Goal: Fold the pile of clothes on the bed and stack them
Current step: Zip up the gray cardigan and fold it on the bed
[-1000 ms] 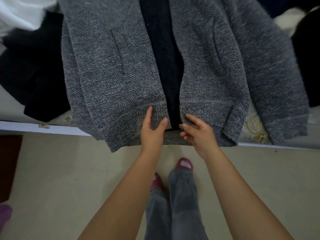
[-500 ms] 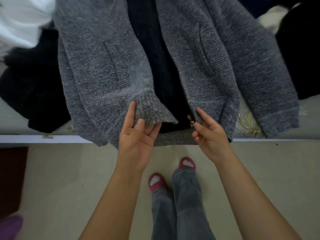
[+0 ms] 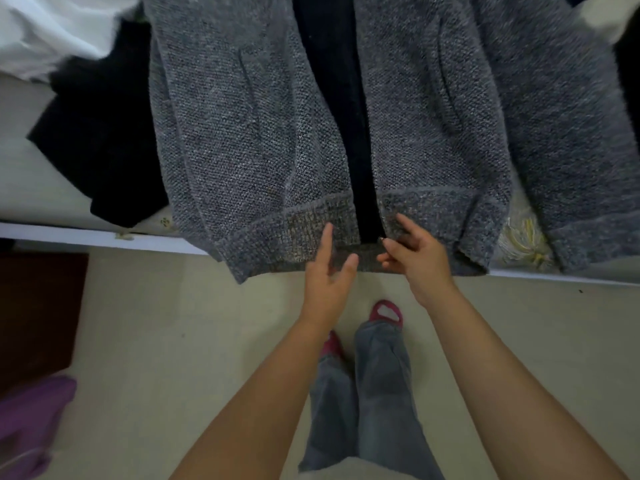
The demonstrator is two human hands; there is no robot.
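A grey knitted jacket [image 3: 242, 140] lies spread on the bed [image 3: 41, 188], front open, with dark lining showing down the middle. Its hem hangs slightly over the bed's front edge. My left hand [image 3: 329, 275] is at the hem of the left front panel, index finger straight and touching the ribbing, thumb spread. My right hand [image 3: 415, 258] is at the bottom corner of the right front panel, thumb and fingers pinching the small metal zip end there.
A black garment [image 3: 100, 140] lies left of the jacket and white cloth [image 3: 52, 32] at the far left. The bed's white front edge [image 3: 69, 233] runs across. Below are pale floor, dark red furniture [image 3: 38, 317], purple fabric [image 3: 31, 420] and my legs.
The left front corner, lifted and folded back by my left hand half a second ago, lies flat again. My left hand has let it go. My right hand stays at the zip end.
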